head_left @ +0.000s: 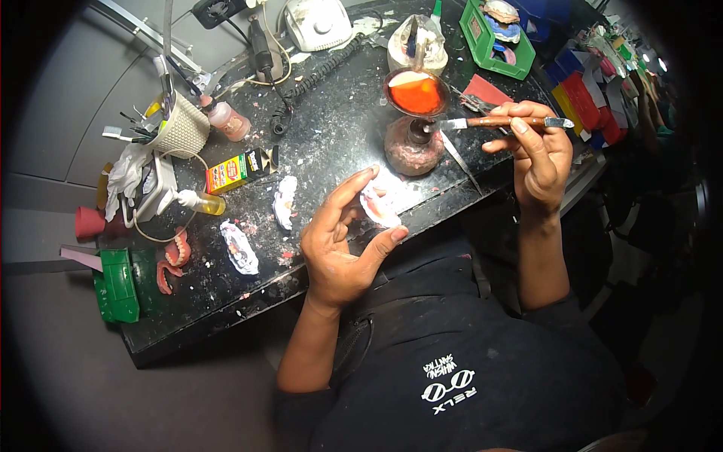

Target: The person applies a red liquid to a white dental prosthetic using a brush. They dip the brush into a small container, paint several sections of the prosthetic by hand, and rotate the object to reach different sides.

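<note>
My left hand (331, 252) grips a small curved white dental piece (379, 206) between thumb and fingers, over the bench's front edge. My right hand (541, 158) pinches a wax knife (489, 121) with a brown handle, held level. Its whitish tip points left, beside the neck of a round, crusted burner (413, 154). Above the burner sits a small round pan (416, 93) of bright orange-red liquid. Two more white dental pieces, one upright (285, 202) and one flatter (239, 247), lie on the bench left of my left hand.
Pink denture pieces (177, 248) and a green box (117, 286) are at the left end. A colourful carton (235, 172), a pink bottle (228, 122) and a woven basket (181, 129) stand behind. A red sheet (488, 90), tweezers (459, 160) and a green bin (493, 56) are at the right.
</note>
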### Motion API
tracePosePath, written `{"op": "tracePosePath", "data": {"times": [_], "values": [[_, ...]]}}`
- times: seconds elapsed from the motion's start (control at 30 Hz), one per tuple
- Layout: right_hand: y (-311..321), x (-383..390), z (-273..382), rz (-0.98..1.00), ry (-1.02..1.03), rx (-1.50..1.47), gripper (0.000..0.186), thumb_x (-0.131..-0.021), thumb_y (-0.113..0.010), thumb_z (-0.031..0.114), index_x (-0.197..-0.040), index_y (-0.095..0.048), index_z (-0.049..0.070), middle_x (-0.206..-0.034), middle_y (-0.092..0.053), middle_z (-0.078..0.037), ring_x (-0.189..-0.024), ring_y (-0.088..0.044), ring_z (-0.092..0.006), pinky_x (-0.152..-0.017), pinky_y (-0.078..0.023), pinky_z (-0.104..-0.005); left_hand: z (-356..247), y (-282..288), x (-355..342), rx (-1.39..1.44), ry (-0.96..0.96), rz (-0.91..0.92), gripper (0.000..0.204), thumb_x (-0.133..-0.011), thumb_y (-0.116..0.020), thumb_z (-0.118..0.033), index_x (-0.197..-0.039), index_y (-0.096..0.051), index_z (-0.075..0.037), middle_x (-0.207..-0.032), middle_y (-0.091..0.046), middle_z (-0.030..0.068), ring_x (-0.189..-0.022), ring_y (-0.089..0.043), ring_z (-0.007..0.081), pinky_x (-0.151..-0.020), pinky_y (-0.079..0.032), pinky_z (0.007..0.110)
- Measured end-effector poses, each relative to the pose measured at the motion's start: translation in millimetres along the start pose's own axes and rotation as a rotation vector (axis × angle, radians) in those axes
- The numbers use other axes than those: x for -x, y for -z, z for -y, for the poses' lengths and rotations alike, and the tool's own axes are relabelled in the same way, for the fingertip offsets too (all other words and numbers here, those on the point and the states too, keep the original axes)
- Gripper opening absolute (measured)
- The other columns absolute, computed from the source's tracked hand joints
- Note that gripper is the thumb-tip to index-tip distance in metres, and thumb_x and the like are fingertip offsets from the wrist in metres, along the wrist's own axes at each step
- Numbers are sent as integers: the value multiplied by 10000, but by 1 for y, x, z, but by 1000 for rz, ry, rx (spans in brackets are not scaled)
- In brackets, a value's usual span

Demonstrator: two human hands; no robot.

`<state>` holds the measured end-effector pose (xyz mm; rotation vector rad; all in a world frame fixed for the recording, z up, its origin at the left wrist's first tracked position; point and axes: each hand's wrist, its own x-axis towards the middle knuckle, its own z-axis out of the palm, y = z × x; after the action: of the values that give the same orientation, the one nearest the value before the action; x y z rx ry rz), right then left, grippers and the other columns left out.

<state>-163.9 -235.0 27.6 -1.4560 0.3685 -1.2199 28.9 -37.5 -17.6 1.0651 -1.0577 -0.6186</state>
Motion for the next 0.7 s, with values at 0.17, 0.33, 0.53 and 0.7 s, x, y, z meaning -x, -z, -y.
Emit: {"op": "tracePosePath", "data": {"times": [0.17,0.33,0.53,0.7], "values": [[-20,15,14,223,-97,-117,164,-949,-525,14,-1078,-571,-77,-1038,-655,-243,-930,-713,-303,-649,-635,-321,0,0,-1,-30,-5,25,706,-762,-813,59,-1376,-470,110,-1388,-538,241,-1186,-603,235,-1026,-499,361],[-31,23,10,335,-214,-192,134,-946,-574,20,-1058,-573,-54,-1029,-667,-228,-914,-720,-294,-651,-632,-322,-2,1,-2,-55,-10,36,697,-762,-824,39,-1367,-486,107,-1383,-542,236,-1166,-607,223,-1011,-509,353],[-33,22,6,314,-230,-207,140,-947,-586,28,-1060,-574,-54,-1024,-670,-225,-908,-722,-285,-655,-633,-319,-1,0,-1,-3,-2,27,697,-761,-830,28,-1366,-492,101,-1382,-544,237,-1160,-610,220,-1004,-511,346],[-27,21,6,323,-242,-207,145,-946,-585,29,-1062,-571,-58,-1020,-668,-224,-918,-720,-283,-656,-634,-320,-1,0,-1,8,-3,25,704,-759,-828,32,-1370,-487,103,-1383,-544,243,-1163,-611,225,-1017,-500,352]]}}
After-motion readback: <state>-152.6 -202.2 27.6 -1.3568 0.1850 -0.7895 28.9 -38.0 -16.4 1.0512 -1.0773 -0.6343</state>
